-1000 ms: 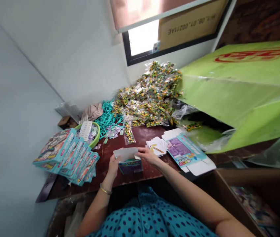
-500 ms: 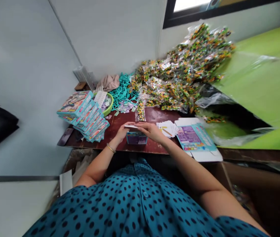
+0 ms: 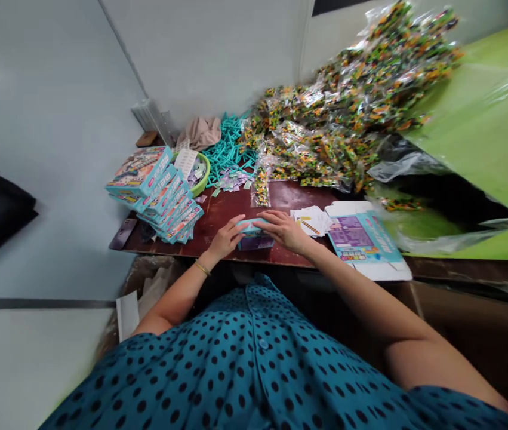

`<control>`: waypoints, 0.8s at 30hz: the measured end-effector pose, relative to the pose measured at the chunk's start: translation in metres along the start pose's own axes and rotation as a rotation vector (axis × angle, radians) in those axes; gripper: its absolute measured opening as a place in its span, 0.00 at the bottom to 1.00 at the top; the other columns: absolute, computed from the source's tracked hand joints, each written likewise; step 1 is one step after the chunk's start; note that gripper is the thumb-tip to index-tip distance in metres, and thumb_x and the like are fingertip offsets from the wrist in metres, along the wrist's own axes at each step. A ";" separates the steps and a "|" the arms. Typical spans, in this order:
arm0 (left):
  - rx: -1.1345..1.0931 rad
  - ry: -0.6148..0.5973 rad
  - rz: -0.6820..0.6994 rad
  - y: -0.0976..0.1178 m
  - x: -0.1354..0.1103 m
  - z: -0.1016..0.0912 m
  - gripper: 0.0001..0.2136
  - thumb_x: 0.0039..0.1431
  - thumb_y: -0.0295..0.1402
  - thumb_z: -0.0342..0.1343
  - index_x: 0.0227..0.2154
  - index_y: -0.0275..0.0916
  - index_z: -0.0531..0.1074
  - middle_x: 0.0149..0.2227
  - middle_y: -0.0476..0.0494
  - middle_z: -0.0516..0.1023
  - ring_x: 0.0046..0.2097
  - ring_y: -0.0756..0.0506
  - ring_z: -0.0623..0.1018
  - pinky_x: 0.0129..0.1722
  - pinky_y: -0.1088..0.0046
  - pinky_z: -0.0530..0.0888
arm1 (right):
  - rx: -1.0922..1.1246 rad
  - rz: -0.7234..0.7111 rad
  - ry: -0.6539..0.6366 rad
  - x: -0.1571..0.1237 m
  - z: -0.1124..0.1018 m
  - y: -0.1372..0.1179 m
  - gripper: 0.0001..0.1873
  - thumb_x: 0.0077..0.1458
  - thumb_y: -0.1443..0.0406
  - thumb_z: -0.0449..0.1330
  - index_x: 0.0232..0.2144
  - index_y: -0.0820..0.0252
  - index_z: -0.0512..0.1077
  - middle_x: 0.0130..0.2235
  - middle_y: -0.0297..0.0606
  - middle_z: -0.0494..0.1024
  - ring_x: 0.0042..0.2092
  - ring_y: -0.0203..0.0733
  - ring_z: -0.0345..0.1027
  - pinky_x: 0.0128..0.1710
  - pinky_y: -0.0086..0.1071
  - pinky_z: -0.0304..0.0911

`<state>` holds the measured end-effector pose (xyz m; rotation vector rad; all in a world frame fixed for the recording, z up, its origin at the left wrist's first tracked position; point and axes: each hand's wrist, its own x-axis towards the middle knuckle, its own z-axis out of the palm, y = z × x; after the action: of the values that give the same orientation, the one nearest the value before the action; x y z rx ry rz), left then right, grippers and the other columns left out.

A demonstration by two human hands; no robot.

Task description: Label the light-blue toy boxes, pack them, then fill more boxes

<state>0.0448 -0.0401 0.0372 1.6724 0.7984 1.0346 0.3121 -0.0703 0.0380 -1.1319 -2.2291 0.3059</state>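
Note:
A small teal and purple cardboard box [image 3: 254,241] stands upright near the front edge of the dark red table, its teal top lying closed. My left hand [image 3: 225,239] grips its left side, with the fingertips at the top edge. From the right, my right hand [image 3: 284,232] holds the box, fingers laid over its top and right corner. Just right of it lie several white printed cards [image 3: 311,221]. Beyond the cards is a flat, unfolded teal and purple box [image 3: 361,239].
Stacked teal boxes [image 3: 155,194] lean at the left, beside a phone [image 3: 123,233] and a green basket [image 3: 205,176] of small packets. Teal sticks [image 3: 231,146] and many clear bags of colourful pieces [image 3: 325,137] pile up behind. A large green sheet [image 3: 490,149] covers the right.
The box's white top flap, raised earlier, is now folded down, with teal showing on top. Both my hands have moved lower onto the box. The view has tilted down slightly.

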 end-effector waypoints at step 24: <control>1.631 0.420 0.106 0.178 0.069 -0.187 0.32 0.71 0.54 0.41 0.65 0.37 0.67 0.66 0.32 0.71 0.68 0.19 0.63 0.58 0.25 0.58 | -0.198 0.685 0.340 -0.131 0.009 0.023 0.25 0.64 0.57 0.60 0.61 0.56 0.75 0.65 0.51 0.70 0.67 0.60 0.61 0.67 0.58 0.58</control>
<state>-0.0887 0.0381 0.2551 2.8174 2.2059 0.7422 0.3798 -0.1597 -0.0346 -1.8843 -1.5472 0.1477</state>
